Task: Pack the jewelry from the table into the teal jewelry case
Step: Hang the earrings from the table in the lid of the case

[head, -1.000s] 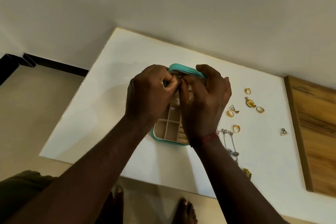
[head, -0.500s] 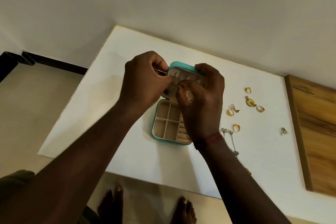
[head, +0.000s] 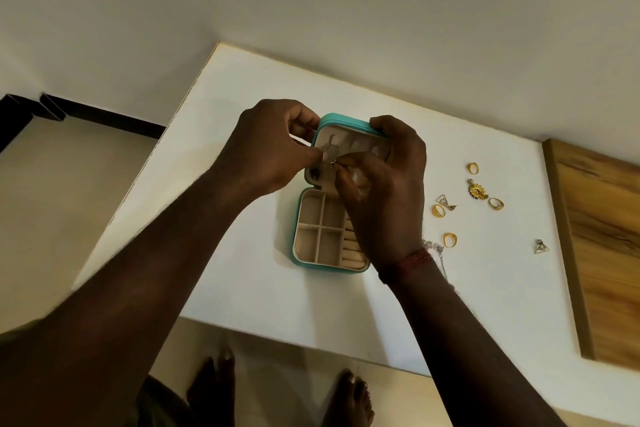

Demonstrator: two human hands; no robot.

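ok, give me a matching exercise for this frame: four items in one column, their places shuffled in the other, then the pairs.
Items
1. teal jewelry case
2. gold flower pendant
3. triangle earring
4. small silver piece

Places
A. pinched between the left hand and right hand, in front of the lid
B. alone, nearest the wooden board
C. open on the white table, lid raised
D. just beside the farthest gold ring

Pairs: 1-C, 2-D, 3-B, 4-A
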